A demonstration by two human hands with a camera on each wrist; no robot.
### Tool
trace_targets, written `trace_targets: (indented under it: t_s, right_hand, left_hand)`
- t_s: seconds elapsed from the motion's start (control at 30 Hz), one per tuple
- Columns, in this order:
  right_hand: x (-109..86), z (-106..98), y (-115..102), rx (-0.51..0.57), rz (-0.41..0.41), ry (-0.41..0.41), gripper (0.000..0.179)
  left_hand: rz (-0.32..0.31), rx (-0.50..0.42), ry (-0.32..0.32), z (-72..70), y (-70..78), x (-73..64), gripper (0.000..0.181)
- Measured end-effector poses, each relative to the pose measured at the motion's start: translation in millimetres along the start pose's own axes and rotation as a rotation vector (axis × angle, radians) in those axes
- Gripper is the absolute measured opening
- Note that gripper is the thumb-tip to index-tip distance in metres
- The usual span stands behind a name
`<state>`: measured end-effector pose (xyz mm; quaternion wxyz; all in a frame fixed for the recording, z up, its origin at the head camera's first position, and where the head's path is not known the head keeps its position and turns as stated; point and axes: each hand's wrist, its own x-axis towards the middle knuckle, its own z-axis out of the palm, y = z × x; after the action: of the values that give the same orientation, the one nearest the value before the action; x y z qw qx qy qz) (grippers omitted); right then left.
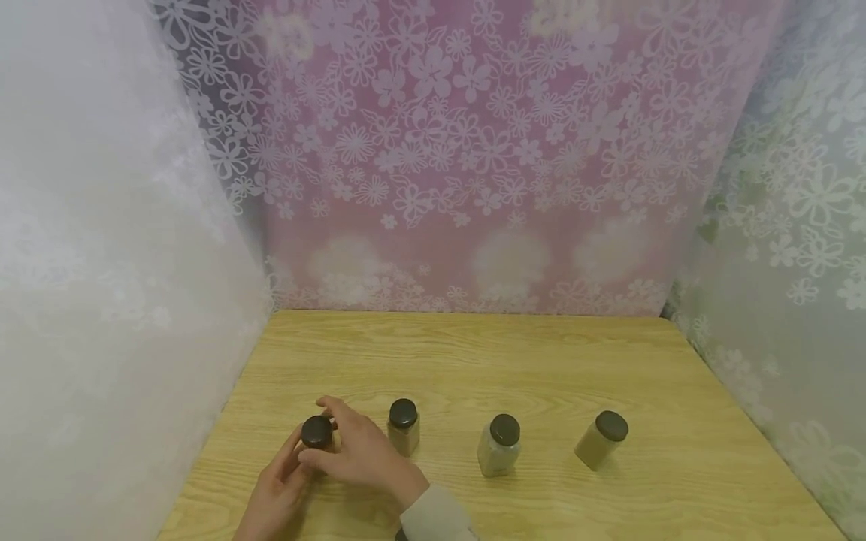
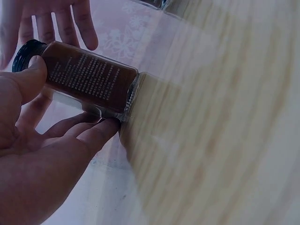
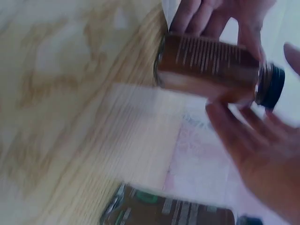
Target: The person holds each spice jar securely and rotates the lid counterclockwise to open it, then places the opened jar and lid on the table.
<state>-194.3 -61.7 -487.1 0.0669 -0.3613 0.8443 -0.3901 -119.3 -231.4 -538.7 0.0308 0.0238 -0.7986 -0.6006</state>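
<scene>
At the left of the table, my left hand (image 1: 274,492) grips a glass spice jar (image 1: 316,432) with a black lid, thumb on one side and fingers on the other. Reddish-brown powder and rows of printed text show on the jar (image 2: 89,75) in the left wrist view; its base meets the table. My right hand (image 1: 368,454) reaches around the far side and near side of the lid, fingers spread. In the left wrist view the right hand's fingers (image 2: 65,26) are extended behind the jar. The right wrist view is blurred, so contact is hard to tell.
Three more black-lidded jars stand to the right in a loose row: a brownish one (image 1: 404,428), a pale one (image 1: 499,451) and a tan one (image 1: 598,442). Flower-patterned curtains (image 1: 467,150) enclose the wood-grain table (image 1: 473,353) at the back and both sides.
</scene>
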Motion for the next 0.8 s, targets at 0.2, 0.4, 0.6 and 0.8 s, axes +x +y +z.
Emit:
trace_targets:
  t_s: [0.2, 0.4, 0.6, 0.8]
  right_hand:
    - [2.8, 6.0, -2.7, -0.044, 0.029, 0.102, 0.05]
    - [2.2, 1.2, -6.1, -0.079, 0.009, 0.085, 0.05]
    - [2.1, 2.1, -8.8, -0.023, 0.114, 0.109, 0.059]
    - [1.0, 1.4, -8.1, -0.111, 0.026, 0.11, 0.044]
  left_hand:
    - [-0.033, -0.028, -0.01, -0.2, -1.7, 2.0, 0.065]
    - [-0.03, -0.045, -0.017, -0.6, -0.2, 1.7, 0.064]
    - [-0.027, -0.055, -0.027, -0.7, 2.3, 0.1, 0.066]
    - [-0.017, -0.054, -0.028, -1.0, 1.4, -0.9, 0.064]
